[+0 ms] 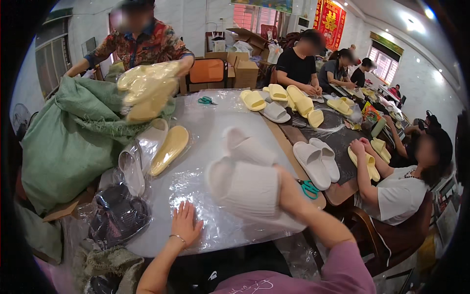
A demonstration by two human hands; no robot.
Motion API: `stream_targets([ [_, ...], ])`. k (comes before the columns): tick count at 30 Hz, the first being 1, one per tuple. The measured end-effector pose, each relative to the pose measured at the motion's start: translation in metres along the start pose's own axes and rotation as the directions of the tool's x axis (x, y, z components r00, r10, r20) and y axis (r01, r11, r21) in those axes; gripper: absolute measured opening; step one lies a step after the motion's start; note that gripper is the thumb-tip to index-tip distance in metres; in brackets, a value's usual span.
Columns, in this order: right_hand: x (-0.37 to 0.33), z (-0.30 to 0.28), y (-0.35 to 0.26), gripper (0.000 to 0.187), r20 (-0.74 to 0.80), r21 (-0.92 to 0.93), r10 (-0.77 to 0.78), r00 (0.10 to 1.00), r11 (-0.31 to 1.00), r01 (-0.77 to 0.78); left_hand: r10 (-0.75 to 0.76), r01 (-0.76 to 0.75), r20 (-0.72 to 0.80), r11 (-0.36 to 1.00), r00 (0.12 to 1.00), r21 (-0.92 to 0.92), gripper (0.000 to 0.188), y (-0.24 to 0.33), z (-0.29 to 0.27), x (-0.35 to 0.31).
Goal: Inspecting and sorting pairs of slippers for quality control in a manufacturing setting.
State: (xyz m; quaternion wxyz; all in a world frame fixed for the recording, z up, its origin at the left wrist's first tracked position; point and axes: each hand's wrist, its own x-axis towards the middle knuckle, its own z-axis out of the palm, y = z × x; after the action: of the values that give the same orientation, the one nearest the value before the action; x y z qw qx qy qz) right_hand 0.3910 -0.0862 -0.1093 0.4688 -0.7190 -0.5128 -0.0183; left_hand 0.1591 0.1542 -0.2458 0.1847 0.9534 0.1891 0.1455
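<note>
My left hand (186, 224) lies flat near the table's front edge, fingers spread, on a sheet of clear plastic film (188, 188). A pair of off-white slippers (249, 186), smeared by motion, is in my right hand (289, 188) over the middle of the table. The fingers of that hand are hidden in the nearer slipper; only the wrist side shows. Left of the pair are a yellow slipper (170, 149) and white slippers (131, 171) in clear bags. A dark bagged item (120, 213) sits at the left edge.
Across the table, a person holds bagged yellow slippers (149, 90) over a green sack (66, 147). Teal scissors (309, 189) lie right of my forearm, another pair (206, 100) at the far edge. White slippers (316, 161) and yellow ones stand on the right-hand table, where several people sit.
</note>
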Motion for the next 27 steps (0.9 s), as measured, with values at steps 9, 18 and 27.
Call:
stream_targets([
  [9,-0.004,0.14,0.022,0.022,0.158,-0.366,0.281,0.947,0.907,-0.208,-0.066,0.011,0.186,0.959,0.98,0.285,0.082,0.004,0.004,-0.008],
  [18,-0.03,0.046,0.102,0.017,-0.17,-0.552,0.361,0.917,0.736,-0.392,-0.02,-0.005,0.123,0.98,0.992,0.199,0.091,0.002,0.005,-0.013],
  [27,0.008,0.069,-0.019,0.031,0.062,-0.147,0.145,0.987,0.98,-0.135,-0.154,0.062,0.323,0.959,0.934,0.278,0.083,0.009,-0.003,0.006],
])
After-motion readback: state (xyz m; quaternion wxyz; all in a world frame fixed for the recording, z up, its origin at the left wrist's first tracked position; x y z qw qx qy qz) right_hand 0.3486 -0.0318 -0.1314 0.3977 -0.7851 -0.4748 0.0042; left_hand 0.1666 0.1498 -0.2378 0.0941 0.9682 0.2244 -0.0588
